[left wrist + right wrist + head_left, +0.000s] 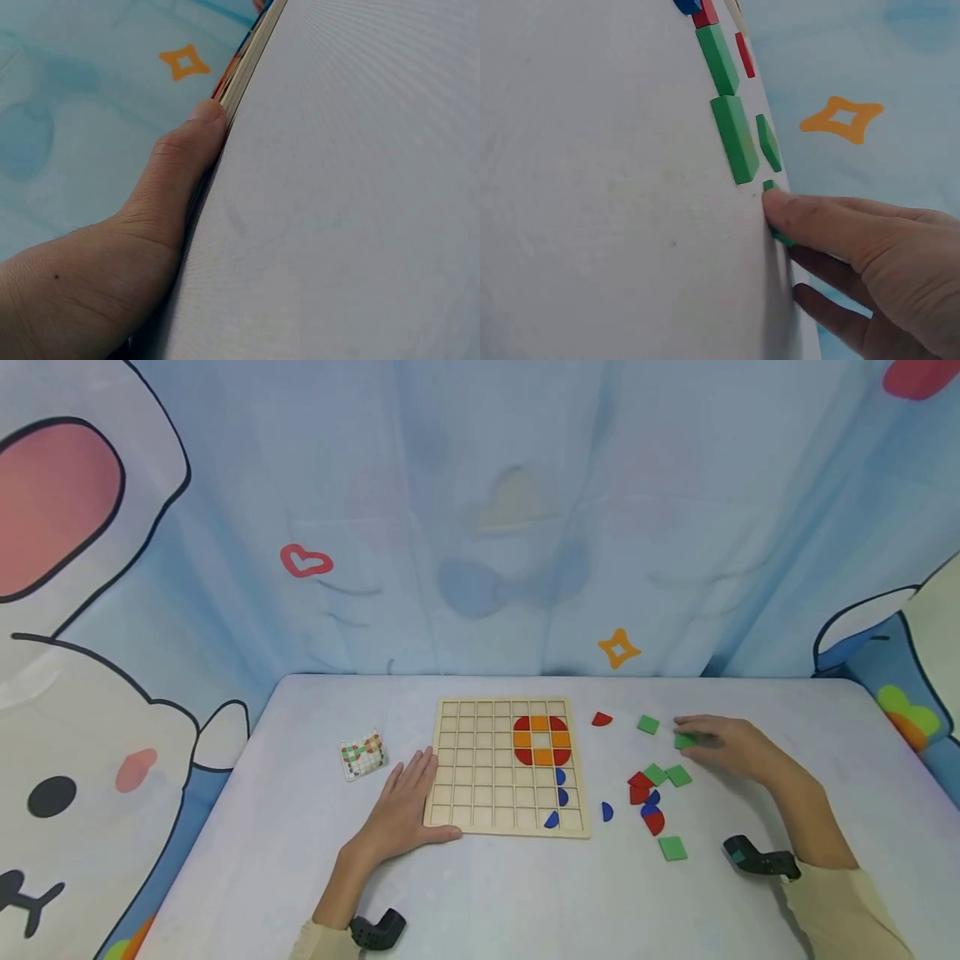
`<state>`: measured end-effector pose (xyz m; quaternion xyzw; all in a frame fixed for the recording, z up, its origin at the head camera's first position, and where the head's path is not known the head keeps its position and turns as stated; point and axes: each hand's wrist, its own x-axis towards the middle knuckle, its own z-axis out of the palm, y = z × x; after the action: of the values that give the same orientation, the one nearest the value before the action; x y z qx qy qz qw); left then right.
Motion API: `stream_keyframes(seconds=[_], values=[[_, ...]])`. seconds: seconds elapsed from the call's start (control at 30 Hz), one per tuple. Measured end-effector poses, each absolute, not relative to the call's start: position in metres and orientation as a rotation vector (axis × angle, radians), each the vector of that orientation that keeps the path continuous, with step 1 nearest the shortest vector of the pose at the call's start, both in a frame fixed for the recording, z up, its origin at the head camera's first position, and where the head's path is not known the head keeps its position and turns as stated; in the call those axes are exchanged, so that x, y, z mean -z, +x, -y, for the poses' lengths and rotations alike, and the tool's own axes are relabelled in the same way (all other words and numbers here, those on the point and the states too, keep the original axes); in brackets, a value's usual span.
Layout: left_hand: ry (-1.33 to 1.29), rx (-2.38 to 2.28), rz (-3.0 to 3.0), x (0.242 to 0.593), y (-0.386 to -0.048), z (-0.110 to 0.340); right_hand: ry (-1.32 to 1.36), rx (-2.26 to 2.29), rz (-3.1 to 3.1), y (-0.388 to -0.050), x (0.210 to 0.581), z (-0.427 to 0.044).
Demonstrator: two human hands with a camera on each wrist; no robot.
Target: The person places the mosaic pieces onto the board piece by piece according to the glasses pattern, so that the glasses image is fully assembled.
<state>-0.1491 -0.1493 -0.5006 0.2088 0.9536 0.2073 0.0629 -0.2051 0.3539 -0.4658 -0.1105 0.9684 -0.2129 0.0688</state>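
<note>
A square wooden grid board (465, 768) lies on the table, with a ring of red quarter-round and orange square tiles (539, 723) at its upper right. Several blue half-round tiles (562, 797) sit below that ring. My left hand (405, 806) rests against the board's lower left corner, its thumb along the front edge and its fingers along the left side. Off to the right, my right hand (723, 743) pinches a green square tile (683, 741) at the table surface. In the right wrist view the thumb (810, 221) covers part of that tile.
Left of the board lies a pattern card (363, 756). Between the board and my right hand are scattered green squares (672, 848), red pieces (602, 719) and blue half-rounds (607, 812). A printed curtain (480, 527) hangs behind the table.
</note>
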Motion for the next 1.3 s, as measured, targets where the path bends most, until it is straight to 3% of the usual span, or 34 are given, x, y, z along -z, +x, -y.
stream_keyframes(seconds=[0.47,0.77,1.07,1.3], values=[[0.648,-0.651,-2.874,0.497,-0.147,0.148,-0.323,0.682,-3.297,-0.217,0.454,-0.319],[0.65,-0.654,-2.879,0.497,-0.148,0.15,-0.507,0.943,-3.245,-0.229,0.446,-0.236],[0.667,-0.656,-2.887,0.498,-0.149,0.149,-0.848,0.776,-3.063,-0.231,0.446,-0.149],[0.638,-0.645,-2.88,0.499,-0.149,0.149,-0.929,0.677,-3.042,-0.23,0.456,-0.118]])
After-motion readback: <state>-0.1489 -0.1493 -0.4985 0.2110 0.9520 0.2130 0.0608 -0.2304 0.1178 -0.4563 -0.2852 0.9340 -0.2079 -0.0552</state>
